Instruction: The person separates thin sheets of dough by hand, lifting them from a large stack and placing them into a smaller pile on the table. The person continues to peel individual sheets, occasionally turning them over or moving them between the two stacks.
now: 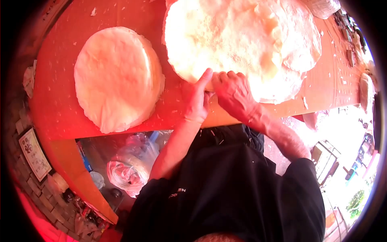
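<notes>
A large, overlapping pile of thin round flatbreads point(242, 36) lies on the red-topped table, its surface partly washed out by glare. At its near edge, my left hand point(197, 99) is closed with the thumb on top and the fingers curled underneath, pinching the rim of a flatbread. Right beside it, my right hand point(236, 92) has its fingers bent over the same edge. The fingertips of both hands are partly hidden. To the left sits a smaller, neat stack of round flatbreads point(117, 78), apart from my hands.
The red table point(60, 92) carries scattered pale crumbs and flakes. A plastic bag point(131, 165) stands below its near edge. Another wrapped bag point(323, 7) rests at the far right corner. On the brick floor at left is a framed sheet point(35, 154).
</notes>
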`<move>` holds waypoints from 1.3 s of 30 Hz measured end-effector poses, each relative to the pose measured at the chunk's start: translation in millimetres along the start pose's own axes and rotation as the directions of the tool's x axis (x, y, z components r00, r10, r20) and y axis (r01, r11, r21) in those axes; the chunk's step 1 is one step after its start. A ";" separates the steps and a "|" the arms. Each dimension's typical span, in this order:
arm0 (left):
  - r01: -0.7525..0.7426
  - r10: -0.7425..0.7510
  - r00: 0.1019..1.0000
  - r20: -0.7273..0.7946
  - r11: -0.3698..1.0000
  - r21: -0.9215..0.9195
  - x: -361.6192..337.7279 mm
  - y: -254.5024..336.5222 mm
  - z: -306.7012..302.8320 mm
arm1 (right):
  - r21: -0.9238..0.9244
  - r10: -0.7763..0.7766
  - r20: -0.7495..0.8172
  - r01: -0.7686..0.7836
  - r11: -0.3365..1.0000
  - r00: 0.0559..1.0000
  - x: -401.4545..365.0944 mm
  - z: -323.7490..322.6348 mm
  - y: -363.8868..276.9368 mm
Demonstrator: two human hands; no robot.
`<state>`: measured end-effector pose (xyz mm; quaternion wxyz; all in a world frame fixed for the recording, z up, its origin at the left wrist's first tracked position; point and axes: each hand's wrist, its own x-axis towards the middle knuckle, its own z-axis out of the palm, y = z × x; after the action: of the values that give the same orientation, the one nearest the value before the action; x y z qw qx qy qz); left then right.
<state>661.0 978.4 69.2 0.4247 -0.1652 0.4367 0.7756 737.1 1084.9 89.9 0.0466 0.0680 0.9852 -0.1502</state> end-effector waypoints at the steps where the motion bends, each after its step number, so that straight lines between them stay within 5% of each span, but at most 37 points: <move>1: 0.012 -0.007 0.995 -0.104 0.998 0.055 4.4 -7.2 -8.2 | 0.081 0.023 -0.013 -0.022 0.996 1.000 -4.6 0.9 -4.5; 2: 0.027 -0.005 0.979 -0.203 0.994 0.106 9.6 -12.6 -11.8 | 0.079 0.024 -0.017 -0.022 0.997 1.000 -9.9 -2.2 -6.4; 4: -0.061 0.062 0.978 -0.201 0.998 0.012 11.0 -14.8 -12.3 | -0.010 -0.029 -0.281 0.028 1.000 0.959 -24.6 -8.9 -11.4; 7: -0.018 0.013 0.999 -0.037 0.990 -0.139 6.9 7.7 -6.0 | 0.051 0.047 -0.333 -0.032 0.998 0.942 -45.1 -4.7 24.5; 11: 0.008 -0.009 1.000 -0.011 0.998 -0.062 11.3 37.9 -1.8 | 0.098 0.019 -0.464 0.029 0.995 0.886 -28.8 -26.8 49.1; 16: -0.199 0.324 0.853 0.410 0.927 -0.318 15.5 73.4 -1.1 | 0.232 -0.099 -0.492 0.239 0.943 0.865 18.6 -118.7 37.0; 17: -0.226 0.304 0.877 0.373 0.945 -0.238 17.0 79.4 -2.5 | 0.342 -0.033 -0.500 0.233 0.910 0.866 19.7 -147.6 27.9; 18: -0.272 0.302 0.903 0.306 0.952 -0.140 26.6 78.3 -11.5 | 0.709 0.043 -0.441 0.319 0.629 0.896 19.9 -155.9 42.7; 19: -0.286 0.283 0.937 0.207 0.958 -0.017 38.6 76.2 -23.9 | 0.921 0.075 -0.353 0.332 0.207 0.933 19.4 -164.9 58.9; 20: -0.284 0.274 0.956 0.101 0.953 0.103 46.7 75.2 -30.9 | 0.929 0.268 -0.087 -0.019 0.369 0.960 11.2 -211.5 50.6; 21: -0.289 0.301 0.951 -0.069 0.947 0.140 47.3 75.1 -28.4 | 0.982 0.282 -0.127 0.081 0.171 0.951 15.1 -215.9 52.2; 22: -0.289 0.301 0.951 -0.069 0.947 0.137 45.1 77.0 -30.9 | 0.983 0.305 -0.160 0.179 -0.033 0.939 22.7 -217.1 57.4; 24: -0.069 0.176 0.906 0.386 0.959 -0.276 36.4 85.6 -45.8 | 0.988 0.096 0.065 -0.050 -0.146 0.993 26.3 -152.2 172.9; 25: -0.026 0.179 0.886 0.428 0.940 -0.340 40.6 86.5 -59.3 | 0.943 0.140 -0.177 0.127 0.306 0.974 23.0 -110.1 187.6; 26: -0.170 0.196 0.958 0.208 0.976 -0.133 40.9 83.4 -57.1 | 0.672 0.069 -0.410 0.250 0.698 0.910 19.7 -81.4 194.4; 27: -0.220 0.223 0.961 0.165 0.975 -0.035 48.8 76.1 -59.5 | 0.833 0.438 -0.110 -0.158 0.530 0.892 23.8 -75.0 184.9; 28: -0.262 0.252 0.960 0.122 0.963 0.067 54.7 67.6 -61.8 | 0.836 0.691 0.237 -0.506 0.213 0.682 27.5 -68.6 174.8; 30: -0.324 0.319 0.946 0.055 0.933 0.155 62.7 52.5 -62.4 | 0.916 0.587 0.307 -0.400 0.031 0.749 18.0 -25.8 203.1; 31: -0.336 0.343 0.939 -0.007 0.924 0.183 63.5 50.0 -63.4 | 0.953 0.741 0.179 -0.301 0.033 0.647 20.6 -15.0 194.9; 32: -0.336 0.357 0.932 -0.066 0.917 0.215 61.8 46.1 -64.2 | 0.951 0.744 0.190 -0.308 0.022 0.641 21.4 -11.5 188.6; 34: -0.334 0.365 0.924 -0.112 0.915 0.227 65.9 40.3 -60.5 | 0.908 0.758 0.036 -0.339 0.248 0.651 22.9 -14.2 185.8; 35: -0.339 0.382 0.909 -0.167 0.911 0.237 65.4 38.8 -59.1 | 0.923 0.625 0.046 -0.273 0.272 0.779 7.2 -22.5 180.9; 39: -0.371 0.410 0.903 -0.130 0.895 0.247 62.9 37.5 -59.0 | 0.942 0.597 0.030 -0.223 0.252 0.802 20.1 -14.3 185.4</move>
<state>587.4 952.9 16.7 0.2344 -0.0956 0.5792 0.7749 743.6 1266.9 47.5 -0.1288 0.3651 0.6683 -0.6352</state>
